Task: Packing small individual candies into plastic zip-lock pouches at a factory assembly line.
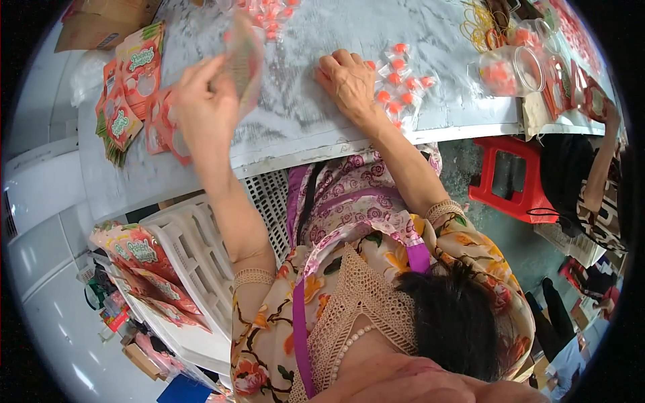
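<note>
My left hand (207, 91) is closed on the edge of a red and green plastic pouch (246, 67), raised above the table and smeared by motion. On the tabletop (295, 101) rests my right hand (351, 86), its fingers bent and drawn together; what lies beneath them is hidden. Individually wrapped red-orange candies (407, 82) are scattered just right of that hand, one touching its side. Farther back, between the hands, lies a heap of the same candies (269, 17). Left of my left hand are stacks of flat printed pouches (140, 70).
A clear jar (507, 70) of red-orange candies lies on its side at the right, near yellow rubber bands (478, 27). A cardboard box (104, 23) stands at the far left. Below the table edge are a white crate (195, 235), more pouches (144, 255) and a red stool (512, 178). Another person's arm (598, 161) reaches in at right.
</note>
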The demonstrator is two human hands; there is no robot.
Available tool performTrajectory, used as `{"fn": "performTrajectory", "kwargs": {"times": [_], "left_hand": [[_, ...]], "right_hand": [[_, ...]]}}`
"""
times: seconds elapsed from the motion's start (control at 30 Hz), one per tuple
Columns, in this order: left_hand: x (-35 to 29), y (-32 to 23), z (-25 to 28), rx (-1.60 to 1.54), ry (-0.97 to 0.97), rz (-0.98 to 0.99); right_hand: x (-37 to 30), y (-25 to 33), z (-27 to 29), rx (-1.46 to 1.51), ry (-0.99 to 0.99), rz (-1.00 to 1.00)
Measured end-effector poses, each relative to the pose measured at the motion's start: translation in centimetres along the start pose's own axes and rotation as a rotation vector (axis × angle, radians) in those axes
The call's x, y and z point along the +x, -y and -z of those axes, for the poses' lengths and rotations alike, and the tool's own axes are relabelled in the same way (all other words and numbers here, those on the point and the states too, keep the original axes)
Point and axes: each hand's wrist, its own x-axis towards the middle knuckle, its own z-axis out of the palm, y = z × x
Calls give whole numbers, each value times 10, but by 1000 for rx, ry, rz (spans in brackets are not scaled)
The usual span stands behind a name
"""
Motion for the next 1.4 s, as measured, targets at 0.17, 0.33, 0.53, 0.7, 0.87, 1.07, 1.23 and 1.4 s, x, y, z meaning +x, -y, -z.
{"fn": "performTrajectory", "kwargs": {"times": [0.17,0.33,0.53,0.7,0.87,1.07,1.23,1.4], "left_hand": [[-1,-18,-39,82,158,-100],[-7,-31,-67,31,226,-75],[-7,-53,-99,102,263,-149],[-8,-59,-108,32,279,-86],[-13,-53,-117,-29,143,-112],[-9,-51,-117,-46,132,-47],[-10,-56,-114,-44,177,-13],[-5,-53,-114,-55,162,52]], "right_hand": [[10,-14,0,513,-238,-184],[53,6,68,1228,-282,-728],[73,35,91,1910,-581,-800],[58,35,67,1785,-553,-912],[45,26,58,1669,-479,-826],[36,33,67,1538,-451,-667],[33,30,59,1356,-431,-578],[26,31,55,913,-396,-339]]}}
